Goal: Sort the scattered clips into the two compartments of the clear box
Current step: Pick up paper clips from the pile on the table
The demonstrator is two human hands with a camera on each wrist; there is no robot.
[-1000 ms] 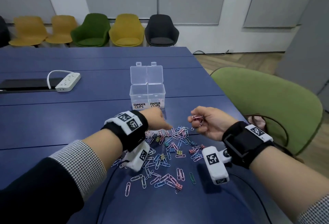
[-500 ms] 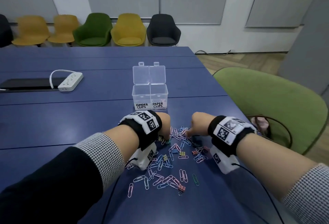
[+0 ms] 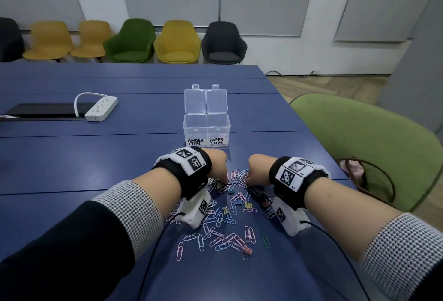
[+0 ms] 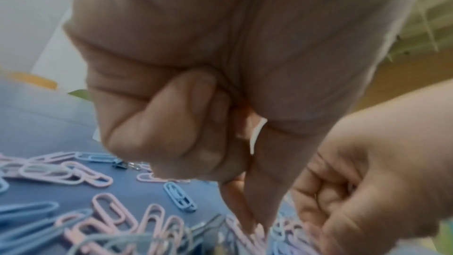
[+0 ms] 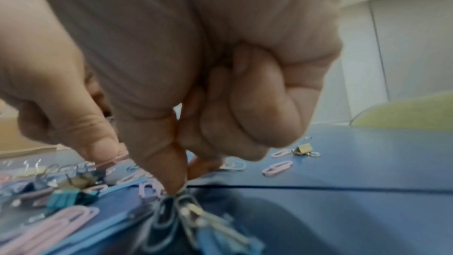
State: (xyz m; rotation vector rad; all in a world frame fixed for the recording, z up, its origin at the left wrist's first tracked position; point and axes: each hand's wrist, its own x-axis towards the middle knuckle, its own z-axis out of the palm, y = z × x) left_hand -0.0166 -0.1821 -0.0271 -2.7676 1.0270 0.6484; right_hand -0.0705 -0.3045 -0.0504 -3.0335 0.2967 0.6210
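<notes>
The clear box [image 3: 191,130] stands open on the blue table [image 3: 96,157], labelled BINDER CLIPS on the left and PAPER CLIPS on the right. A pile of pastel paper clips [image 3: 230,207] mixed with small binder clips [image 3: 248,250] lies in front of it. Both hands reach down into the pile's far edge. My left hand [image 4: 255,226] pinches thumb and forefinger onto a pink paper clip, and a pale clip shows in its curled fingers. The right hand [image 5: 179,187] pinches at clips [image 5: 157,189] on the table. In the head view the wrists hide both sets of fingertips.
A white power strip [image 3: 102,108] and a flat black device [image 3: 40,110] lie at the left. A green chair [image 3: 364,147] with a bag [image 3: 354,166] stands at the table's right edge. A row of chairs [image 3: 177,42] lines the back wall. Wrist camera cables trail toward me.
One second ago the right hand was raised, palm up, holding pink paper clips; it has turned over and dropped onto the pile. The left hand curled further down into the clips.
</notes>
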